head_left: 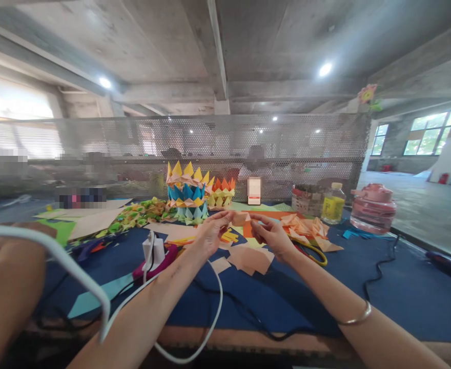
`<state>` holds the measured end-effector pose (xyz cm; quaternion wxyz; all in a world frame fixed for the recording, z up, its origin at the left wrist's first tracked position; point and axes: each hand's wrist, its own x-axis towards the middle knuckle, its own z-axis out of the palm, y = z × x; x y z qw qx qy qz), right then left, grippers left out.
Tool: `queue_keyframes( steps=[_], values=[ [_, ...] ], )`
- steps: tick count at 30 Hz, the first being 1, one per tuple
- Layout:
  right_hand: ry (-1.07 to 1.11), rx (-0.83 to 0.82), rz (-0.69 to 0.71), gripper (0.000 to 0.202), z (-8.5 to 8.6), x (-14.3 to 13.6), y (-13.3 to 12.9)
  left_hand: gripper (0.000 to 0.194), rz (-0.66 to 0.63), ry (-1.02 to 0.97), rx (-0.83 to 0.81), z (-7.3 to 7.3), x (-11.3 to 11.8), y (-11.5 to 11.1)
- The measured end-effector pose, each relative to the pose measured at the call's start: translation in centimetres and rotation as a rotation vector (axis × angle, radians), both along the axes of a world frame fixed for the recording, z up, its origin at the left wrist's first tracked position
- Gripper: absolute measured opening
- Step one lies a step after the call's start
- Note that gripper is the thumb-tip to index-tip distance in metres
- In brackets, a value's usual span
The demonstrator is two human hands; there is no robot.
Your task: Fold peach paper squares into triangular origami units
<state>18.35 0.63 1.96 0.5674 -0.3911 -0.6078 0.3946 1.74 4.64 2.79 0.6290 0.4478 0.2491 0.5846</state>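
A small peach paper piece (241, 219) is pinched between both hands above the table: the left hand (210, 234) clamps its left edge with fingertips together, the right hand (273, 237) grips the right edge the same way (it looks part-folded, though blur makes the creases hard to read). Below the hands lie flat, matte peach paper scraps (248, 259). Behind stand spiky folded paper crowns (189, 197) in yellow, blue and orange. The blue table cloth (402, 292) is soft and wrinkled; a perforated metal screen (210, 143) backs the table under a bare concrete ceiling.
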Motion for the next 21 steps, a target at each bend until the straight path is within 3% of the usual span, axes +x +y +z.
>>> queue_keyframes(
  steps=[5, 11, 17, 21],
  values=[
    [0.148, -0.151, 0.129, 0.039, 0.39, -0.38, -0.76, 0.026, -0.063, 0.035, 0.008, -0.25, 0.22, -0.33],
    [0.155, -0.141, 0.105, 0.033, 0.78, -0.27, -0.89, 0.025, -0.113, 0.069, 0.042, -0.36, 0.18, -0.38],
    [0.106, -0.148, 0.108, 0.042, 0.96, -0.23, -0.96, 0.026, -0.051, 0.150, 0.049, -0.52, 0.18, -0.25],
    [0.120, -0.134, 0.070, 0.037, 0.85, -0.15, -0.77, 0.024, -0.030, 0.190, 0.067, -0.57, 0.19, -0.23]
  ],
)
